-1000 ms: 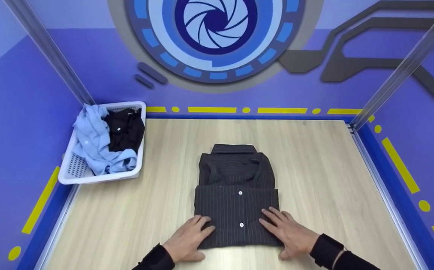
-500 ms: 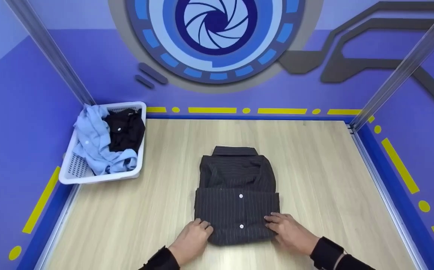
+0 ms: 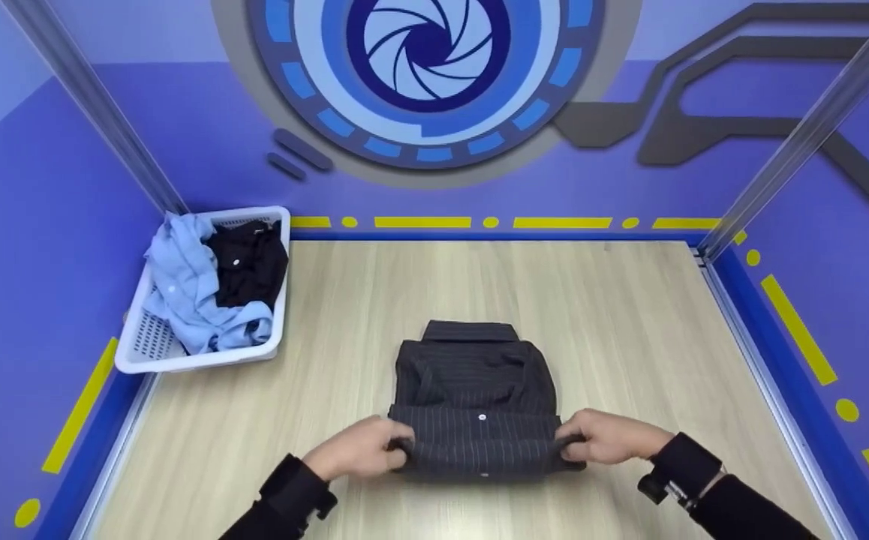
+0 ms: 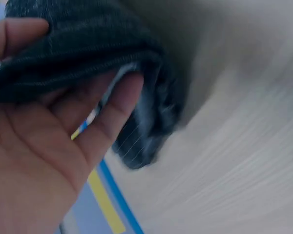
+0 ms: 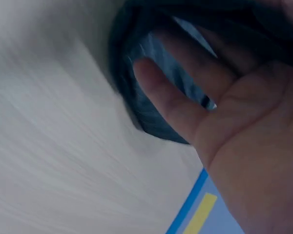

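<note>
A dark pinstriped shirt (image 3: 479, 375), partly folded, lies on the table with its collar (image 3: 470, 331) at the far end. Its near part is lifted and bends over between my two hands. At the left edge my left hand (image 3: 363, 448) grips the folded cloth; in the left wrist view the thumb is on top and the other fingers (image 4: 122, 95) reach under and into the fold. My right hand (image 3: 611, 436) grips the right edge likewise, its fingers (image 5: 168, 97) inside the fold in the right wrist view. Two white buttons show on the front, the lower one blurred.
A white plastic basket (image 3: 281, 300) stands at the back left corner, holding a light blue garment (image 3: 183, 270) and a black garment (image 3: 251, 266). Printed walls with metal posts close in the wooden table (image 3: 629, 315) at the back and sides.
Both hands went from lying flat on the shirt's near part to gripping its side edges and lifting it. The shirt has shifted toward me, and its near panel is now bending over.
</note>
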`<state>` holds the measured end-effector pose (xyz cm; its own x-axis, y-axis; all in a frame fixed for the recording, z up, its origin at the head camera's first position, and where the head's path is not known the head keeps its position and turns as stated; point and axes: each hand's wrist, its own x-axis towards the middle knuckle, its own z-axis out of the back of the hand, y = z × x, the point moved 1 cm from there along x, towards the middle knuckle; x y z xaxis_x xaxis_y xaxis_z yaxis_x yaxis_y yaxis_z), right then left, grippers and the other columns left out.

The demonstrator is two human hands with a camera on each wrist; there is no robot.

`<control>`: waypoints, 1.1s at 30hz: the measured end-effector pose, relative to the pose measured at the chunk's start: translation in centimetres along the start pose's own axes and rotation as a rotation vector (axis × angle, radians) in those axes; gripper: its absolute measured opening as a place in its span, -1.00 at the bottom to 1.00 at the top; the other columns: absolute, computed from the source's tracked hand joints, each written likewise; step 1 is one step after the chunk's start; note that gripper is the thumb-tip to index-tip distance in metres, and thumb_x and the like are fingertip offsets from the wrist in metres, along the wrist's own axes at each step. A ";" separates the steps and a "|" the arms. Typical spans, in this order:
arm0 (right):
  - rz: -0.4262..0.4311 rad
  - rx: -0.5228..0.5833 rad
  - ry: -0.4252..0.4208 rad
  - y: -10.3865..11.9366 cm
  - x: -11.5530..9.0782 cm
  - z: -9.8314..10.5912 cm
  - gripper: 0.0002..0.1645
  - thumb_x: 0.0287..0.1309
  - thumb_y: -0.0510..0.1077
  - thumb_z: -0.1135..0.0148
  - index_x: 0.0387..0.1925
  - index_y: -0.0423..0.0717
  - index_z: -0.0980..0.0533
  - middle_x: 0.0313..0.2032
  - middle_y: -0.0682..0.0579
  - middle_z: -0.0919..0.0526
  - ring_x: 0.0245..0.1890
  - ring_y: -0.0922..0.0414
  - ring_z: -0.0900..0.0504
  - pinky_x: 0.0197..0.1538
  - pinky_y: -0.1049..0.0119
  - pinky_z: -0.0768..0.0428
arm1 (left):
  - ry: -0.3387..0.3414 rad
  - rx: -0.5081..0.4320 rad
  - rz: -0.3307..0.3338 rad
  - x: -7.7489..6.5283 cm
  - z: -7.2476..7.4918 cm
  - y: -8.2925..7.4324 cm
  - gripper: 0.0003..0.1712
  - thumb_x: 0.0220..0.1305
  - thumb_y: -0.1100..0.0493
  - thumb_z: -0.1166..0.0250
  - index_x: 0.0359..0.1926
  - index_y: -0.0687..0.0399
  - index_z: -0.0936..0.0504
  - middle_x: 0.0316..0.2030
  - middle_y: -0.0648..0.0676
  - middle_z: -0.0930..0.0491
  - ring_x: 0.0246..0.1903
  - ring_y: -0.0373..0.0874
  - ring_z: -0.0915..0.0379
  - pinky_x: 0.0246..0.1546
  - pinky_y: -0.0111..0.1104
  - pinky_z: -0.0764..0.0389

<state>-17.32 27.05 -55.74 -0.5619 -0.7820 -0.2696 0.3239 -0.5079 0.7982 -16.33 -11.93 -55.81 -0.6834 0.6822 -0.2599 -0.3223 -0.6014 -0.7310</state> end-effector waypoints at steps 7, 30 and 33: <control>0.007 0.047 -0.150 -0.1 0.4 4.6 -0.84 0.20 -0.24 -0.18 -0.49 -0.05 -0.56 -0.54 0.25 -0.45 -0.54 0.37 -0.36 -0.41 0.45 -0.40 | -0.147 -0.184 -0.025 2.0 4.3 0.4 -0.92 0.20 0.24 -0.22 -0.34 -0.04 -0.61 -0.46 -0.12 -0.52 -0.50 -0.29 -0.41 -0.46 -0.39 -0.50; -0.406 0.663 -0.844 -7.3 9.7 6.7 -0.38 0.31 0.01 -0.18 0.27 -0.20 -0.29 0.18 -0.17 -0.48 0.05 0.10 -0.51 0.08 0.29 -0.44 | -0.488 -0.824 0.203 11.3 5.7 7.9 0.09 -0.04 0.53 -0.37 0.47 0.19 0.01 0.28 0.34 -0.35 0.22 0.15 -0.38 0.26 -0.08 -0.37; -0.410 0.737 -0.788 -8.1 9.3 6.1 -0.19 0.17 -0.15 -0.28 0.38 -0.22 -0.16 0.24 -0.26 -0.43 -0.04 0.11 -0.59 -0.01 0.29 -0.53 | -0.469 -0.838 0.243 11.3 5.0 8.8 0.20 -0.07 0.56 -0.33 0.51 0.12 0.14 0.42 0.34 -0.10 0.37 0.23 -0.13 0.30 0.01 -0.27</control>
<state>-29.81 26.12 -61.43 -0.9255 -0.0330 -0.3773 -0.3700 -0.1341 0.9193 -30.13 -11.60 -62.02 -0.9180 0.2370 -0.3179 0.3047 -0.0914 -0.9481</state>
